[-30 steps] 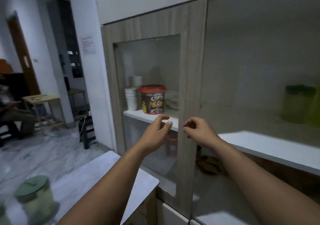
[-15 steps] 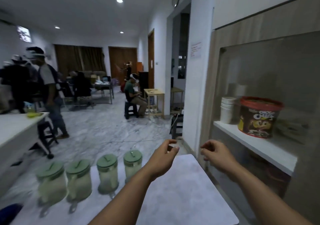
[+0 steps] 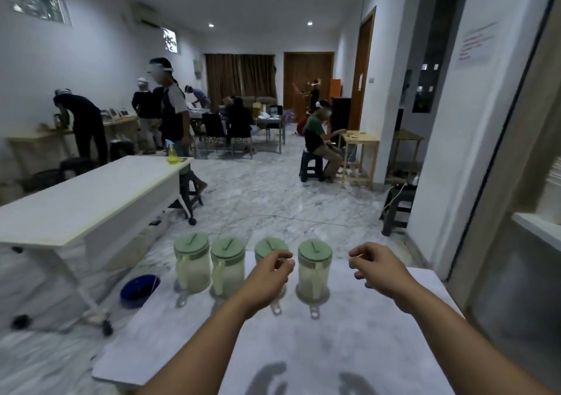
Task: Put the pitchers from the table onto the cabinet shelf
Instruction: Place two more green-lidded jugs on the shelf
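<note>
Four pitchers stand upright in a row across the far edge of the table, green lids on top, handles turned toward the person. From the person's left: the first pitcher, the second pitcher, the third pitcher, mostly hidden behind the left hand, and the fourth pitcher.

The left hand hovers in front of the third pitcher, fingers loosely curled, holding nothing; whether it touches the pitcher cannot be told. The right hand hangs to the right of the fourth pitcher, near it but apart, also half curled and empty. The fourth pitcher stands between the two hands, so either could take it; the right hand is the nearer to its handle, judging by the angle.

Nothing lies on the table between hands and pitchers. The cabinet with its shelf stands at the right edge of the view, so a lifted pitcher would likely swing rightward. Beyond, a second white table, a blue bowl on the floor, and people at work well away.
</note>
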